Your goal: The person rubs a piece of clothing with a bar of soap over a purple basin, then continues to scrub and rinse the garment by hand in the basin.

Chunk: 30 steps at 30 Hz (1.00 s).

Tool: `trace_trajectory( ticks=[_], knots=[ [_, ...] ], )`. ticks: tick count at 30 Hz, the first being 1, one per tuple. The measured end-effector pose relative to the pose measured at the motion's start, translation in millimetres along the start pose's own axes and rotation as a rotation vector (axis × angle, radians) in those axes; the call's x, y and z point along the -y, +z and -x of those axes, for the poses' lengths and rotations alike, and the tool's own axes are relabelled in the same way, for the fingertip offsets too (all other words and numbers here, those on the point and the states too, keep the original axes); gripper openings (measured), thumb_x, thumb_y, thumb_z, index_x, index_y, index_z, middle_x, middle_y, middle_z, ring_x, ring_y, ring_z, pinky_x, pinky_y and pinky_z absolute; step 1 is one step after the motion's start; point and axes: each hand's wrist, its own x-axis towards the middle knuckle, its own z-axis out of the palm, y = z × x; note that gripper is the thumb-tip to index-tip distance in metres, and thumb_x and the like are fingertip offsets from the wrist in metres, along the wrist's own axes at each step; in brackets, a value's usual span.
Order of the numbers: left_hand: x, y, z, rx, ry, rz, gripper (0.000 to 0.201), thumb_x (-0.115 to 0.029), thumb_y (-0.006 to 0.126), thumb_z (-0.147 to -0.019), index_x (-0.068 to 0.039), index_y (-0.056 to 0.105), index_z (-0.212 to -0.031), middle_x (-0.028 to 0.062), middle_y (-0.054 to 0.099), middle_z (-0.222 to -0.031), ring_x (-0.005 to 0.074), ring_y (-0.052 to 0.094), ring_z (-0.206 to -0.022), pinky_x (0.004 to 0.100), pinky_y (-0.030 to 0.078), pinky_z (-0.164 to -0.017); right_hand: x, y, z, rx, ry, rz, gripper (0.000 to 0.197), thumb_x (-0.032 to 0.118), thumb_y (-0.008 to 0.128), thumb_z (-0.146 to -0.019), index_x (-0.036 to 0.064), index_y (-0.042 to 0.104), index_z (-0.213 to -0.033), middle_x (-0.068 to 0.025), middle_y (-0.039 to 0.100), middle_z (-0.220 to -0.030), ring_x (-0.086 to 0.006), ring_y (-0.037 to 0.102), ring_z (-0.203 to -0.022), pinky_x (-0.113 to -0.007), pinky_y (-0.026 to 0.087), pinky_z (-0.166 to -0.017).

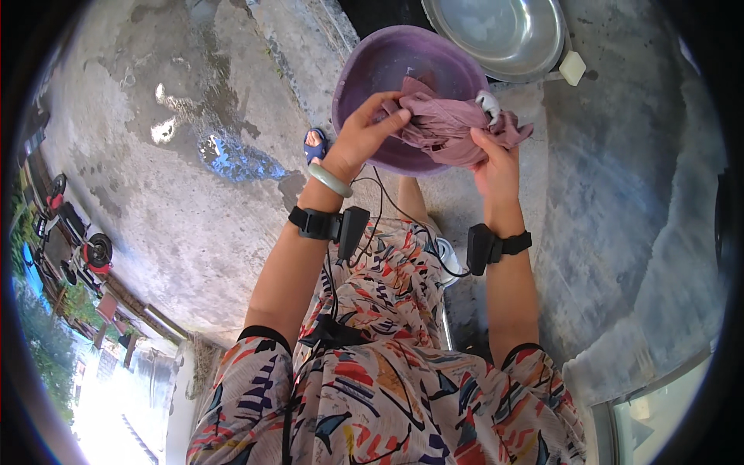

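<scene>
Outdoors, both hands, left (363, 136) and right (496, 167), grip a wet mauve cloth (449, 124) over a purple basin (387, 70) on damp concrete ground (194, 155), a steel bowl (496, 31) just beyond the basin.

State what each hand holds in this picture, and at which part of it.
Both hold one wet mauve cloth over the purple basin: the left hand at its left end, the right hand at its lower right edge.

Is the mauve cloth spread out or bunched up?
Bunched up: the mauve cloth is crumpled between the left hand and right hand, above the purple basin.
</scene>
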Motion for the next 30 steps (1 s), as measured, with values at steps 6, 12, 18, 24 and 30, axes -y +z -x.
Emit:
trace_trajectory(
  ticks=[6,12,18,24,30],
  knots=[
    [17,-1,13,-0.140,0.113,-0.103,0.047,0.010,0.063,-0.081,-0.001,0.056,-0.125,0.0062,0.061,-0.115,0.0139,0.058,-0.105,0.0272,0.049,-0.092,-3,10,3,-0.076,0.088,-0.150,0.034,0.010,0.065,-0.089,0.0060,0.056,-0.122,-0.0058,0.065,-0.107,-0.0157,0.064,-0.096,-0.032,0.053,-0.073],
    [-5,18,32,-0.374,0.358,0.131,0.048,0.018,0.053,-0.078,0.002,0.054,-0.123,0.0118,0.058,-0.125,0.0180,0.057,-0.114,0.0297,0.047,-0.098,-35,-9,-10,-0.283,0.180,0.399,0.022,0.021,0.070,-0.088,0.0080,0.066,-0.105,-0.0003,0.068,-0.079,-0.0093,0.057,-0.053,-0.022,0.041,-0.048],
    [-45,52,63,-0.298,0.513,0.150,0.049,0.019,0.054,-0.078,0.002,0.053,-0.123,0.0141,0.055,-0.129,0.0208,0.052,-0.123,0.0315,0.043,-0.104,-9,4,17,-0.389,-0.083,0.323,0.022,0.022,0.071,-0.088,0.0039,0.068,-0.100,-0.0024,0.070,-0.083,-0.0064,0.053,-0.052,-0.020,0.038,-0.044],
    [-68,81,90,-0.128,0.690,-0.112,0.048,0.015,0.059,-0.075,-0.001,0.057,-0.120,0.0139,0.052,-0.131,0.0237,0.054,-0.119,0.0326,0.046,-0.098,42,26,59,0.077,-0.234,0.393,0.043,0.009,0.077,-0.077,-0.0011,0.062,-0.116,-0.0065,0.067,-0.109,-0.0109,0.064,-0.080,-0.023,0.051,-0.065],
    [-54,90,85,-0.011,0.644,-0.175,0.049,0.009,0.061,-0.075,0.001,0.056,-0.123,0.0170,0.048,-0.134,0.0267,0.049,-0.126,0.0382,0.040,-0.107,29,27,45,0.198,-0.203,0.530,0.061,0.008,0.084,-0.068,-0.0008,0.059,-0.123,-0.0082,0.065,-0.113,-0.0141,0.064,-0.096,-0.024,0.051,-0.078]
  ],
)
